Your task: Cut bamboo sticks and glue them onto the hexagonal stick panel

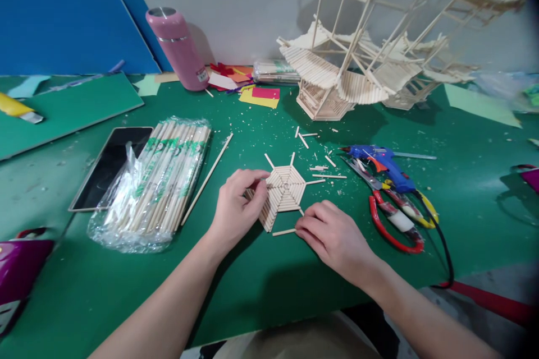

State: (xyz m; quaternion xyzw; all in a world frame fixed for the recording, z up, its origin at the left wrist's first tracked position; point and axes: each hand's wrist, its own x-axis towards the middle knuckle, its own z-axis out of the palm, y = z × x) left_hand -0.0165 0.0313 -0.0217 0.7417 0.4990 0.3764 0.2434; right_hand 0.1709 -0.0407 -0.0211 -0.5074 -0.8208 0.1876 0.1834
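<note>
While your left hand pinches the panel, your right hand grips a stick. The panel lies between your hands.

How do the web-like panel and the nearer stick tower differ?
The panel is small; the stick tower is far larger. The panel lies low; the tower stands in roofed tiers. The left hand touches the panel; neither hand touches the tower. Both use pale sticks.

We look from up on the head, forward and down at the green table. We sit close above the left hand and right hand, facing the wall.
</note>
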